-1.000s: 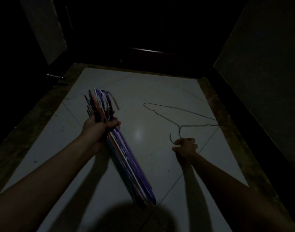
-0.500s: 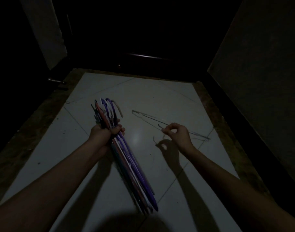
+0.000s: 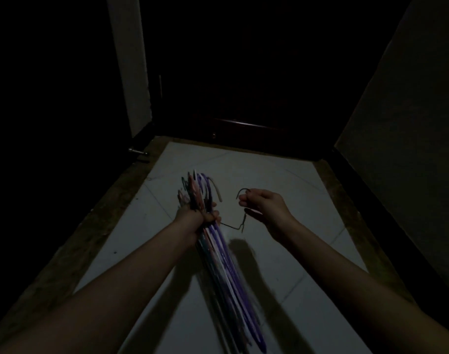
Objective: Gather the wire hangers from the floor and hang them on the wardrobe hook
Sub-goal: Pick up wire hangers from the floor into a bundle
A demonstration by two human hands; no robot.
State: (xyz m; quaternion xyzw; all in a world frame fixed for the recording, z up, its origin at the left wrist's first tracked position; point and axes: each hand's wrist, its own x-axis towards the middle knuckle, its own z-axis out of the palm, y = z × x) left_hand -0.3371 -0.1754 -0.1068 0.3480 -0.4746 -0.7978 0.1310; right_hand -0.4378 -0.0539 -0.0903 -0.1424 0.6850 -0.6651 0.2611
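Note:
My left hand [image 3: 198, 217] grips a thick bundle of coloured hangers [image 3: 228, 267], purple, pink, white and teal. Their hooks stick up past my fist and their bodies slant down to the right. My right hand [image 3: 263, 206] pinches the hook of a bare grey wire hanger [image 3: 235, 226], lifted off the floor. Its neck runs down from my fingers and its shoulder reaches left to the bundle just below my left fist. The rest of that hanger is hidden in the dark. No wardrobe hook shows.
Pale floor tiles [image 3: 282, 180] lie below, edged by a brownish border [image 3: 98, 226]. A dark wooden door or wardrobe front [image 3: 244, 98] closes the far end. A metal door stop [image 3: 138, 151] sits at the left, and a dim wall [image 3: 409, 123] rises on the right.
My right hand picked the wire hanger off the floor by its hook and carried it up and left to the bundle. The view has tilted up, and both hands are higher.

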